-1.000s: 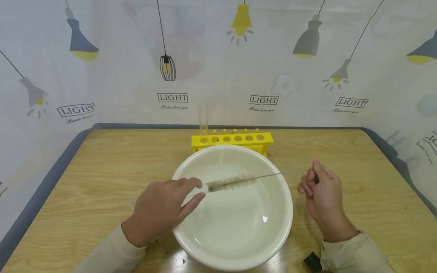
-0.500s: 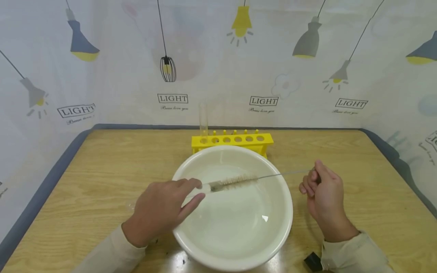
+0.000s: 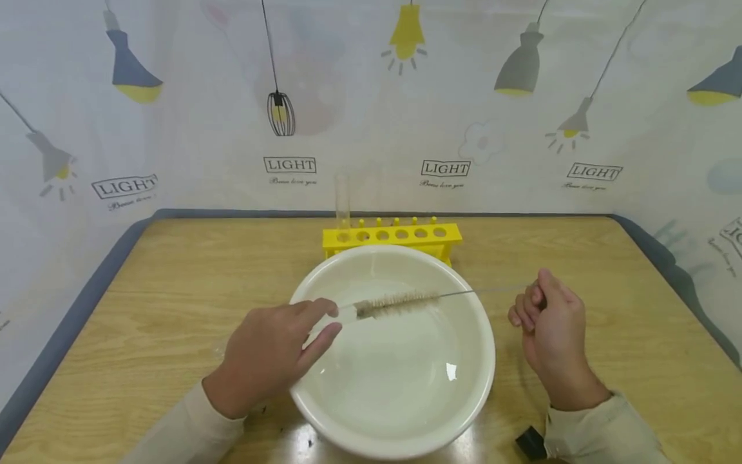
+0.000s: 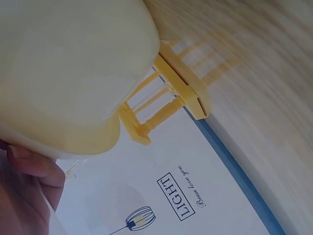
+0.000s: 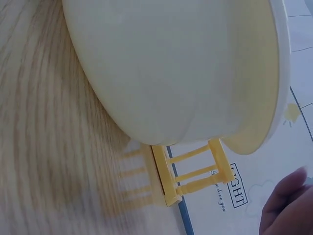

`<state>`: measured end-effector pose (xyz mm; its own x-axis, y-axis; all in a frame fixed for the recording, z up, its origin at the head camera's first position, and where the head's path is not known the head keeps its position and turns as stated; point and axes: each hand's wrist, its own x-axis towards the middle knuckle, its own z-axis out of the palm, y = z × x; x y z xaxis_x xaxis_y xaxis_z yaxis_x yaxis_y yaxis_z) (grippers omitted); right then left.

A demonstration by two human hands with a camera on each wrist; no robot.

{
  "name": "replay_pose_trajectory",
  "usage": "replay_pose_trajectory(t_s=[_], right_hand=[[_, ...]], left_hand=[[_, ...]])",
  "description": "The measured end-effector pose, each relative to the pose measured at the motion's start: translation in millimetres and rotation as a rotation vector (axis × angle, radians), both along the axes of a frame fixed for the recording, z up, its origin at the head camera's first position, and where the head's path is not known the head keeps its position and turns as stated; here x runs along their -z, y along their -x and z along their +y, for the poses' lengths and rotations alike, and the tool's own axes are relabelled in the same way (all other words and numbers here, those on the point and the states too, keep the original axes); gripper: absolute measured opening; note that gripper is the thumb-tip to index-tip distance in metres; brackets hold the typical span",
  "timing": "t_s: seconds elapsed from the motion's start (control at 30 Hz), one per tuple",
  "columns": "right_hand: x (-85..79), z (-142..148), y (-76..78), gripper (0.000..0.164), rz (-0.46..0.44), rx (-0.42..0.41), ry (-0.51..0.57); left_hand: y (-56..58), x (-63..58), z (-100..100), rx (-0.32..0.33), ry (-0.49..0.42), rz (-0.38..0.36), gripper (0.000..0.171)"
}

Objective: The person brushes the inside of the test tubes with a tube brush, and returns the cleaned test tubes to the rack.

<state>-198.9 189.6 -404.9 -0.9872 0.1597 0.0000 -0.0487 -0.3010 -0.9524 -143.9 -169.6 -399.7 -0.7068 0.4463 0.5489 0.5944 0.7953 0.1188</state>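
Observation:
Over the white basin, my left hand grips a clear glass test tube that lies almost level, its mouth towards the right. A test tube brush has its tip inside the mouth, while most of the pale bristles show outside. My right hand, beyond the basin's right rim, pinches the far end of the brush's thin wire handle. The left wrist view shows my left fingers by the basin rim. Only part of my right hand appears in the right wrist view.
Behind the basin stands a yellow test tube rack with another clear test tube upright in its leftmost hole. A small black object lies by my right sleeve. Something transparent is partly hidden left of my left hand.
My right hand has moved slightly to the right, drawing the brush a little that way. My left hand keeps its hold on the test tube. The head view has shifted slightly.

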Motion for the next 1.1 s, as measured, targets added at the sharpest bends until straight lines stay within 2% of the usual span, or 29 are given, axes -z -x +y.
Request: replay_pose_trajectory(t_s=[0.3,0.6,1.1], right_hand=[[-0.8,-0.7,-3.6,0.041,-0.02,-0.089,0.003],[-5.3,-7.3,-8.5,0.041,-0.019,-0.084,0.011],[-5.2,-11.9,-11.0,0.043,-0.024,-0.087,-0.019]], left_hand=[[-0.5,-0.7,1.1,0.018,-0.025,0.0,0.037],[-0.3,-1.3,-0.9,0.005,-0.013,-0.026,0.029],[1.0,0.3,-0.8,0.006,-0.026,-0.006,0.028]])
